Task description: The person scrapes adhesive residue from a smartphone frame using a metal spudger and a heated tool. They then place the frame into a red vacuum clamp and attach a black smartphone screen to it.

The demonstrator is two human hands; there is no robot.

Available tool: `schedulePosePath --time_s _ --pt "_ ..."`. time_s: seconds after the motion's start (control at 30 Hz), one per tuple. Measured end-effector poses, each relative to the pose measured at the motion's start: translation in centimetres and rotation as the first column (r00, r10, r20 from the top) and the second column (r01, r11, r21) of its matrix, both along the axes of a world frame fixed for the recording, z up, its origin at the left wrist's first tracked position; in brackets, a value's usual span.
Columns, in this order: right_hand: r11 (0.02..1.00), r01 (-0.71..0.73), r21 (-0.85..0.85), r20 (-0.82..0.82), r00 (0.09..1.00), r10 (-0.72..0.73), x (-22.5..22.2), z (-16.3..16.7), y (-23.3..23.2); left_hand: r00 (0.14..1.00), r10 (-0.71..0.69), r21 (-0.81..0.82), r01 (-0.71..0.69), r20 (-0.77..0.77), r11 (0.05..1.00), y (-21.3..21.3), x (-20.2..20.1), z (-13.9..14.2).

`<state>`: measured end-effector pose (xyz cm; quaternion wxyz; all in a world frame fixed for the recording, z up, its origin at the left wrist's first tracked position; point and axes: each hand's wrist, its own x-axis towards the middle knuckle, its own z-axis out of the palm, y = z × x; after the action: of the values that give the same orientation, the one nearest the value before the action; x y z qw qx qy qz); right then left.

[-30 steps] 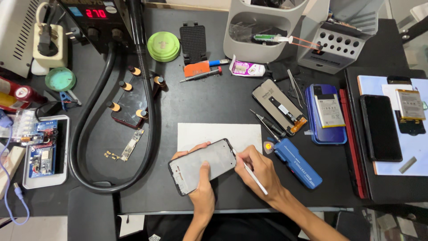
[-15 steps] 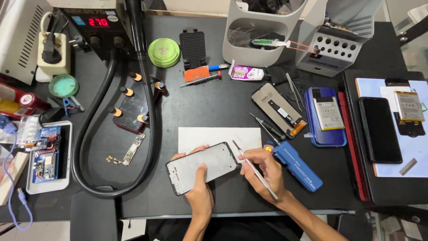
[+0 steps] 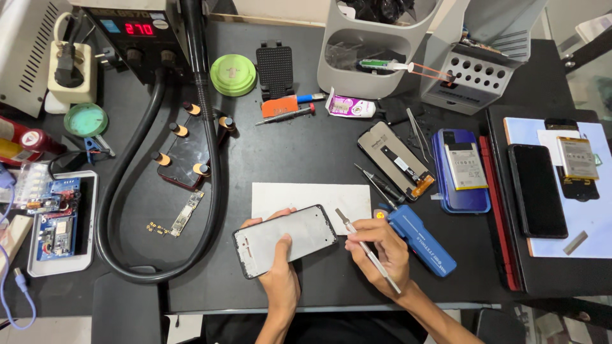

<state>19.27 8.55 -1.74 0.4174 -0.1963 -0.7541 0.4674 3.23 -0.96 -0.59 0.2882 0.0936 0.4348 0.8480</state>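
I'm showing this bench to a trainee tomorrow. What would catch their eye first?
Front and centre, the left hand holds a phone frame over a white sheet, while the right hand grips a thin metal tool. At back left, a thick black hose loops from a station with a red display.

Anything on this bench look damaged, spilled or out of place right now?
Nothing spilled. The left hand holds a bare phone frame with no screen, and the right hand holds a thin metal tool. A detached display panel lies loose and askew, and a small circuit board sits unprotected beside the black hose.
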Motion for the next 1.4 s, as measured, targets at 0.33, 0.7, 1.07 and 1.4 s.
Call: schedulePosePath --time_s 0.33,0.7,1.07,1.4 --pt "0.941 0.140 -0.308 0.193 0.978 -0.083 -1.5 0.8 0.6 1.000 -0.008 -0.011 0.008 -0.002 1.000 0.0 0.0 0.1" --pt "0.972 0.134 -0.192 0.128 0.986 -0.111 -1.5 1.2 0.2 0.996 0.002 -0.048 -0.006 -0.092 0.999 -0.1 0.2 0.6" --pt "0.986 0.159 0.054 0.343 0.924 -0.168 -2.3 1.6 -0.2 0.942 -0.026 -0.187 -0.039 -0.335 0.982 -0.8 1.2 1.3" --pt "0.985 0.145 0.089 0.373 0.913 -0.168 -2.5 2.0 -0.4 0.921 -0.037 -0.190 -0.041 -0.388 0.981 -0.7 1.2 1.6"
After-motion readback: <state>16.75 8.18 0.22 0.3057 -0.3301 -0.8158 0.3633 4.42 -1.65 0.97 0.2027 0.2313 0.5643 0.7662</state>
